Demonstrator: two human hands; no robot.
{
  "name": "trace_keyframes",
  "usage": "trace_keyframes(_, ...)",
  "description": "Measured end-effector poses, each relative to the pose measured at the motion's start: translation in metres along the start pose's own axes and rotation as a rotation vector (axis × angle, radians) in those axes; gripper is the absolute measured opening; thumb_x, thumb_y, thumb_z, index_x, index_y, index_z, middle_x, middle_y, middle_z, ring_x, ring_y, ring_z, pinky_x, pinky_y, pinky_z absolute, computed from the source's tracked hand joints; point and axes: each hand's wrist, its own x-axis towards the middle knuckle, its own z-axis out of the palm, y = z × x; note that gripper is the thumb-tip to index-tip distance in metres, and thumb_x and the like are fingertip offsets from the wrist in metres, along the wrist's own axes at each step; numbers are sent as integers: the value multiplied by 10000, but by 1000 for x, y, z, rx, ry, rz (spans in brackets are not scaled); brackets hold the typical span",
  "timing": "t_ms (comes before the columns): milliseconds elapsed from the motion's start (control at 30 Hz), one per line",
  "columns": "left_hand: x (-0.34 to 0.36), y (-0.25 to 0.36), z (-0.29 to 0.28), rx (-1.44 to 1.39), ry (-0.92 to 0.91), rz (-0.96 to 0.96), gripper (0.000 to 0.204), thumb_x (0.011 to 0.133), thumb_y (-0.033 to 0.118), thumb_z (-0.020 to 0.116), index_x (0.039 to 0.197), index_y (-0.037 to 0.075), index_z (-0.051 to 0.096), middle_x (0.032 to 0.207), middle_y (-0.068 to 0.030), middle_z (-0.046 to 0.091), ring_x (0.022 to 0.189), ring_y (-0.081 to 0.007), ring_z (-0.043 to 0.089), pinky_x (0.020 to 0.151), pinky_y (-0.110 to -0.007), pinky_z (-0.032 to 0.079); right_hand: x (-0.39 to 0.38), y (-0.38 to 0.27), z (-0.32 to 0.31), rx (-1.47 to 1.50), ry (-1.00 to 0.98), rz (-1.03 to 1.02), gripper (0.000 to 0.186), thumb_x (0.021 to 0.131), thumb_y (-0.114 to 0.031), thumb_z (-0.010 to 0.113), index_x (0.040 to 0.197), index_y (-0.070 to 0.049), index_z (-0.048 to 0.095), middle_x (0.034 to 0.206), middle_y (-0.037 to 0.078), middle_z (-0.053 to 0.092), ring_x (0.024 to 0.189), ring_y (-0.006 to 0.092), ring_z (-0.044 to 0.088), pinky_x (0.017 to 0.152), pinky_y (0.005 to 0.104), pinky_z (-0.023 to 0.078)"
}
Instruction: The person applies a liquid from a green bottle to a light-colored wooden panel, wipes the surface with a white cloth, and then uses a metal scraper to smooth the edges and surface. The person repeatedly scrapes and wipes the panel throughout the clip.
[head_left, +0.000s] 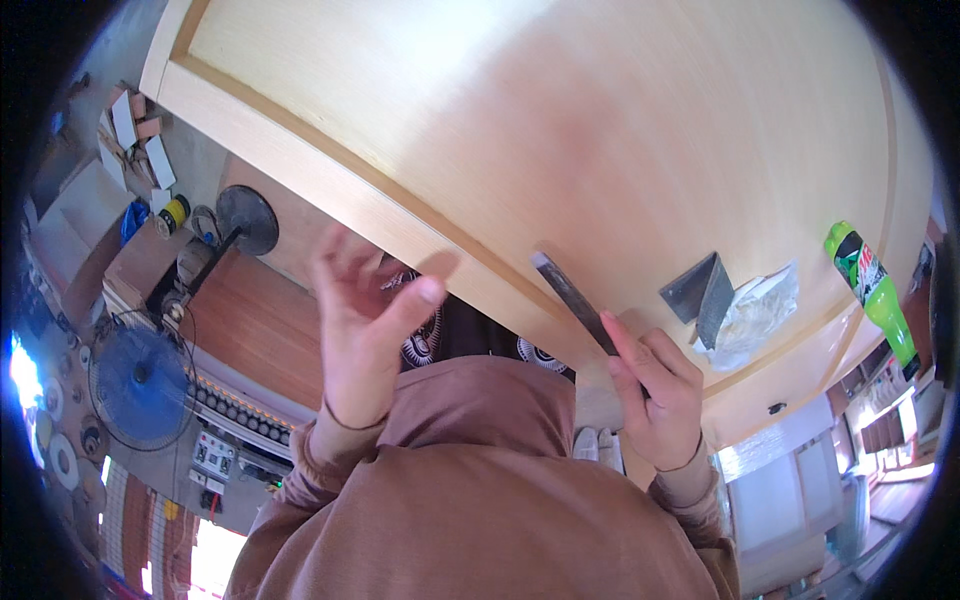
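Brown cloth of a long-sleeved garment [480, 510] is seen closest, spread across the lower middle. Beyond it, the upper view is filled by a large, pale wooden panel [620, 130] bordered by a raised frame. To the left, below the level of the panel, a blue pedestal fan [142, 372] is placed. Near the panel's front edge the left hand [358, 335] is raised, its blurred fingers spread and released; whether the edge is touched cannot be told. By the right hand [662, 395], a dark narrow bar [578, 305] is grasped between thumb and fingers, its pale tip pointed over the frame. On the panel, farther right, a green plastic bottle [878, 295] is seen. Between bottle and bar, a crumpled clear plastic bag [757, 318] is partly overlapped by a folded grey sheet [698, 290].
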Motion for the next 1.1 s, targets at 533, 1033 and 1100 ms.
trace_keyframes(533,-54,-93,88,-260,-129,-40,766,968,-38,860,1569,-15,386,1444,-190,645,1344,-267,672,1138,-402,577,-23,66,-10,3,-85,-200,575,1006,64,686,1552,-112,714,862,111,586,700,249,581,658,355,505)
trace_keyframes(1033,-51,-94,102,23,64,74,491,1030,31,780,1448,-57,538,1271,-134,713,1105,-196,712,962,-334,579,-7,63,2,-23,-96,-221,570,1008,37,654,1563,-87,697,906,139,567,794,335,637,745,454,545)
trace_keyframes(1100,-50,-95,102,16,69,95,473,1045,44,769,1447,-57,541,1265,-128,715,1105,-189,709,959,-329,578,-4,63,5,6,-46,-246,590,994,50,695,1559,-120,708,884,122,579,757,295,617,712,413,532)
